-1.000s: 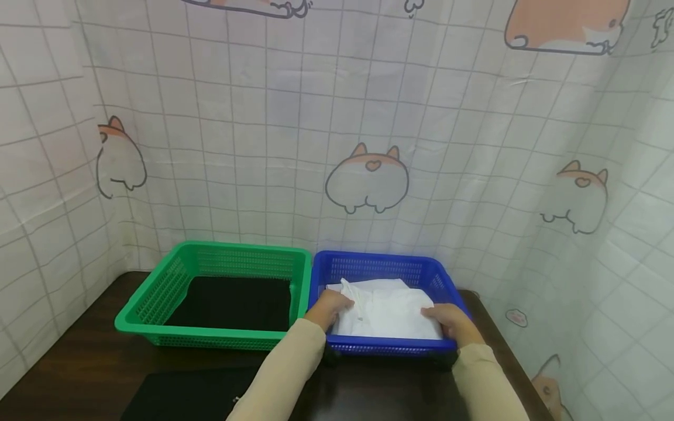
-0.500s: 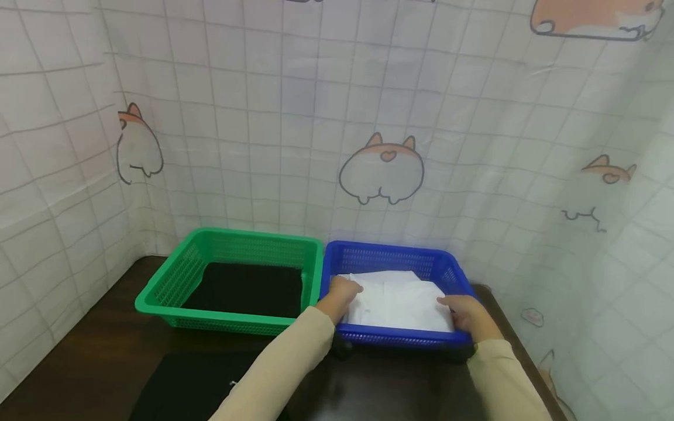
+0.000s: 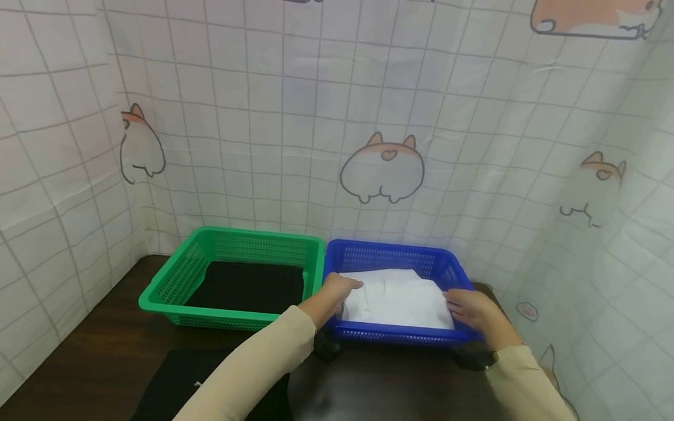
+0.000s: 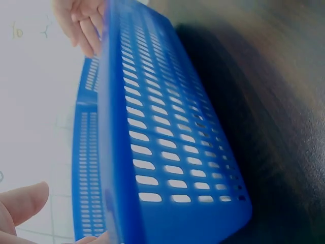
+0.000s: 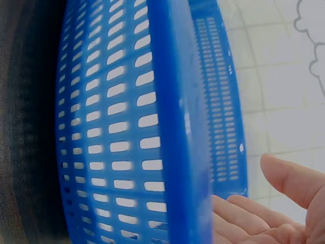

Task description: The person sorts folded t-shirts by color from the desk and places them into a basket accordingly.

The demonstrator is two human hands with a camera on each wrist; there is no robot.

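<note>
A folded white cloth garment [image 3: 397,298] lies inside the blue plastic basket [image 3: 395,334], its white showing through the slots in both wrist views. My left hand [image 3: 337,291] is at the basket's left side by the cloth's left edge. In the left wrist view the thumb [image 4: 25,202] is straight and apart from the cloth; the other fingers are mostly hidden behind the rim. At the cloth's right edge is my right hand [image 3: 473,307], inside the basket's right side. Its fingers [image 5: 244,216] look loosely extended, with the thumb spread and nothing pinched.
A green plastic basket [image 3: 226,316] with folded black cloth [image 3: 247,286] stands left of the blue one. Another black garment [image 3: 176,374] lies on the dark wooden table [image 3: 105,345] in front, partly under the left sleeve. A patterned curtain [image 3: 263,146] hangs behind.
Both hands have loosened from the white garment, which now lies flatter in the blue basket. My right hand has shifted slightly right, its fingers opening. The head view has turned and shifted a little.
</note>
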